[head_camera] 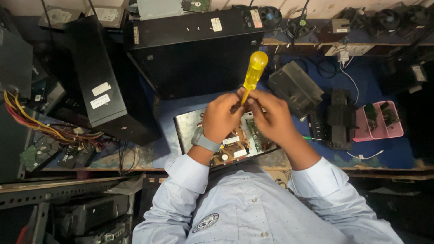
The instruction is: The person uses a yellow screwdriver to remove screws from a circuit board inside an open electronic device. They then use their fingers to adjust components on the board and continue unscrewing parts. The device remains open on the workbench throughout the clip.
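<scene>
Pale blue shirt sleeves point(190, 174) fill the bottom of the view, cuffs buttoned, a grey wristwatch point(204, 141) on the left wrist. Left hand point(221, 118) and right hand point(271, 118) meet above an opened metal device point(185, 129) with its circuit board point(235, 143) exposed, lying on the blue desk point(167, 108) at its near edge. Both sets of fingers are curled and pinched around the shank of a screwdriver point(254, 71); its translucent yellow handle, smooth and bulbous, stands up and away from the hands. Tip is hidden between the fingers, so what it bears on cannot be told; possibly a small part held there. Judgement: work of this kind goes best with the shank kept steady in line with the tip and the wrists braced, since a slip would land on the board below. Board is tan, crowded with small components and white labels. Black computer case point(194, 49) behind is matte sheet metal; a pink plastic tray point(382, 129) sits well apart to the right.
</scene>
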